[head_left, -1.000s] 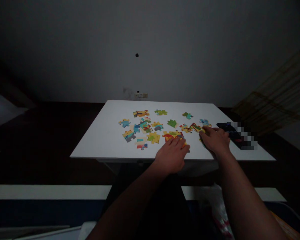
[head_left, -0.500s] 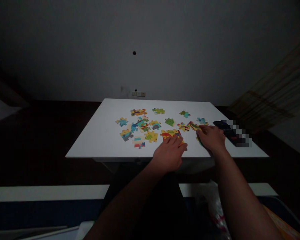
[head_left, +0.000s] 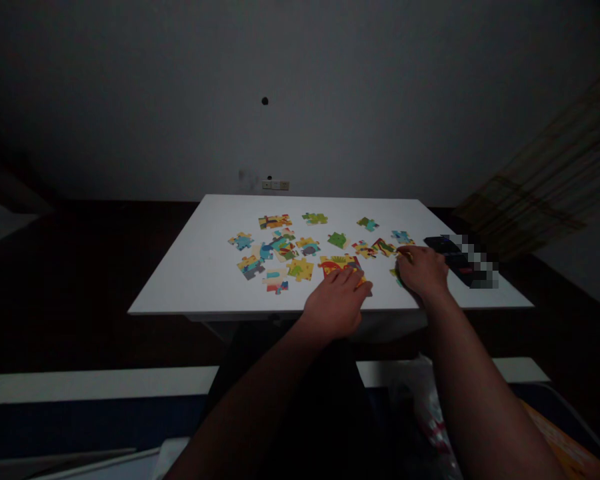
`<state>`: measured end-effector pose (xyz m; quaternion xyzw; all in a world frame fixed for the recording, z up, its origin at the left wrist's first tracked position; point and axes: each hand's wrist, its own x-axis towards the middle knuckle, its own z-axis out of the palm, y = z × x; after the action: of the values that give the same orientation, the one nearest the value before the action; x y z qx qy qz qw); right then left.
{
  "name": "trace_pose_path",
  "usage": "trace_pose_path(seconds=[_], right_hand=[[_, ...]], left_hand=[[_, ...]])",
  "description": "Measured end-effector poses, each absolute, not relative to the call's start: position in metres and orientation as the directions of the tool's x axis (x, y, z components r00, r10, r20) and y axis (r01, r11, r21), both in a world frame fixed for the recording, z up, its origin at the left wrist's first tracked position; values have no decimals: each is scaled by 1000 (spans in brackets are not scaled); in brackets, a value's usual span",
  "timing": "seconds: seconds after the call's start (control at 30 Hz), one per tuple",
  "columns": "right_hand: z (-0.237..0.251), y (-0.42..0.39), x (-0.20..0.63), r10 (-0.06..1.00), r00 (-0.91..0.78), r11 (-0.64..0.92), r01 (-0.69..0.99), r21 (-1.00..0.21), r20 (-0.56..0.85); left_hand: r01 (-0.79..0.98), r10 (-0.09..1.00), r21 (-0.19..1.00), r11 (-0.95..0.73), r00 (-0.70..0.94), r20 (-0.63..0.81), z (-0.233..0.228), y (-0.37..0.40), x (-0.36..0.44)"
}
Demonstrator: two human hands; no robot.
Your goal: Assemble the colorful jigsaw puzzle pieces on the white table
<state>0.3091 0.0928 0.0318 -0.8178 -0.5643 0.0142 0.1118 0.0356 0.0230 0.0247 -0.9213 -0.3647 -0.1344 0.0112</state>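
My left hand (head_left: pixel 336 303) lies with its fingers stretched over a joined patch of jigsaw puzzle, red and yellow (head_left: pixel 337 261), near the table's front edge. It covers the patch's lower part. To the right, my right hand (head_left: pixel 424 272) is closed, thumb and fingers together at a bit of yellow puzzle piece (head_left: pixel 406 255), mostly hidden. Just left of its fingertips lies a red-and-green puzzle piece (head_left: pixel 384 247), beside a yellow-and-red piece (head_left: pixel 365 249). Partly under the right hand, a green piece (head_left: pixel 396 275) shows.
Several loose puzzle pieces spread over the white table (head_left: pixel 180 280), among them a yellow one (head_left: pixel 300 269), a green one (head_left: pixel 338 239) and a blue one (head_left: pixel 403 237). A dark, partly blurred device (head_left: pixel 450 259) lies at the right. A clear plastic bag (head_left: pixel 420 387) is below the table.
My right hand's fingertips have drawn slightly away from the red-and-green piece, which now shows more fully. My left hand stays on the joined patch. The whole view has shifted slightly.
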Motion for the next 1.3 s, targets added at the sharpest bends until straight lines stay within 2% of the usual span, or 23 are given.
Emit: trace_pose_path(seconds=[0.3, 0.73, 1.3], right_hand=[[32, 94, 309, 923, 372, -349, 916, -197, 94], [34, 92, 307, 927, 363, -338, 918, -205, 97], [30, 94, 310, 925, 366, -341, 918, -204, 102]], left_hand=[[669, 672, 107, -736, 702, 235, 22, 24, 35], [666, 664, 98, -740, 698, 270, 21, 24, 35], [679, 677, 81, -729, 700, 229, 26, 23, 36]])
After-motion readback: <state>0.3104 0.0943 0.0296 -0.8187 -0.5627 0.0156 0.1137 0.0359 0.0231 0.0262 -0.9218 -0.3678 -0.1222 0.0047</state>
